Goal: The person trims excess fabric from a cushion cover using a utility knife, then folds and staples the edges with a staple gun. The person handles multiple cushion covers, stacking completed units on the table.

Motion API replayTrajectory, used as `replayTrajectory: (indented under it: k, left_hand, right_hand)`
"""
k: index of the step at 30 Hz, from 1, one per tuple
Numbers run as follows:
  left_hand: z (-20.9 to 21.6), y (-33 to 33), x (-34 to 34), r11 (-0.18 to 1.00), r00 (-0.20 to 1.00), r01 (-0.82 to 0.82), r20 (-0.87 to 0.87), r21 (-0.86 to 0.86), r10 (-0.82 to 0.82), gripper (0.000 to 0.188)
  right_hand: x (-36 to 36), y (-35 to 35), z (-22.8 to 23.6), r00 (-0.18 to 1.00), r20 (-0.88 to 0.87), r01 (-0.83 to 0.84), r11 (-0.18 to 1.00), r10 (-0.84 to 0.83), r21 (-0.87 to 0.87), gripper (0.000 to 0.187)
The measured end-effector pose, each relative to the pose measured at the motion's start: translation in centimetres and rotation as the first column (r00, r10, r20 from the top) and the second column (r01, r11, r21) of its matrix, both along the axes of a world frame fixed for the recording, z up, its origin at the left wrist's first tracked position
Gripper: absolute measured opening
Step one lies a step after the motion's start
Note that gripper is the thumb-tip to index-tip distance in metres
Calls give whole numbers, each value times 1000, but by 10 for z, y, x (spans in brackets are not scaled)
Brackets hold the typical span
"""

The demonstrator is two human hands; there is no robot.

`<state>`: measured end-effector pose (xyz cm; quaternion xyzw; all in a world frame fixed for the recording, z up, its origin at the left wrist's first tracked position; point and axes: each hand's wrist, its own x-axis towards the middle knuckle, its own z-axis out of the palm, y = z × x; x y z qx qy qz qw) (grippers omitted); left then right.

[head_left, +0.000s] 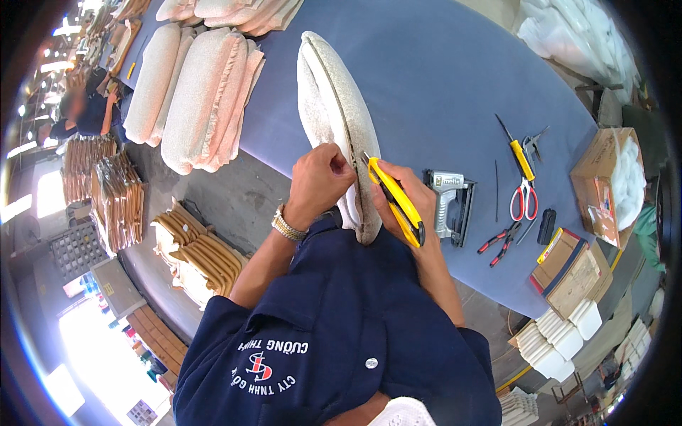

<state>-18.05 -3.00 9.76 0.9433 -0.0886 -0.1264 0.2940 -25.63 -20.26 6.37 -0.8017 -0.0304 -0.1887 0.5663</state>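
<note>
A light grey fabric-covered cushion (361,117) stands on its narrow side at the table edge, against my body, with a dark open seam running along its length. Over its near part, my left hand (317,179) is closed in a pinch beside the seam; what the fingertips hold is too small to make out. A yellow and black utility knife (399,202) is gripped in my right hand (420,190). Its tip points at the seam, close to my left fingers.
Right of the cushion, the blue-grey table (440,85) bears a silver staple gun (449,207), red-handled scissors (523,202), pliers (501,243) and a yellow-handled tool (522,157). A cardboard box (597,181) stands at the right edge. Fabric-covered cushions (202,99) are piled far left.
</note>
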Motion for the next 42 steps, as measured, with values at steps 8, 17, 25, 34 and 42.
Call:
replayTrajectory:
  k: [8, 17, 25, 34, 42]
  left_hand:
    - [-3, 5, -10, 993, 1000, -2, -18, -114, -1, 20]
    - [-12, 5, -4, 999, 997, -15, -82, -30, 13, 21]
    - [-15, 26, -3, 926, 941, -185, -330, -328, 72, 22]
    - [-6, 20, 9, 844, 859, -375, -486, -383, 162, 34]
    - [0, 13, 37, 981, 912, -135, -404, -141, 67, 40]
  right_hand:
    - [3, 13, 1, 1000, -13, 8, 1000, -8, -29, 30]
    - [12, 15, 7, 997, -74, -11, 999, 8, -41, 29]
    - [11, 6, -17, 925, -343, 56, 839, 160, 541, 24]
    - [10, 2, -34, 909, -294, 57, 608, 296, 792, 27]
    - [6, 6, -32, 937, -252, -6, 730, 243, 684, 25]
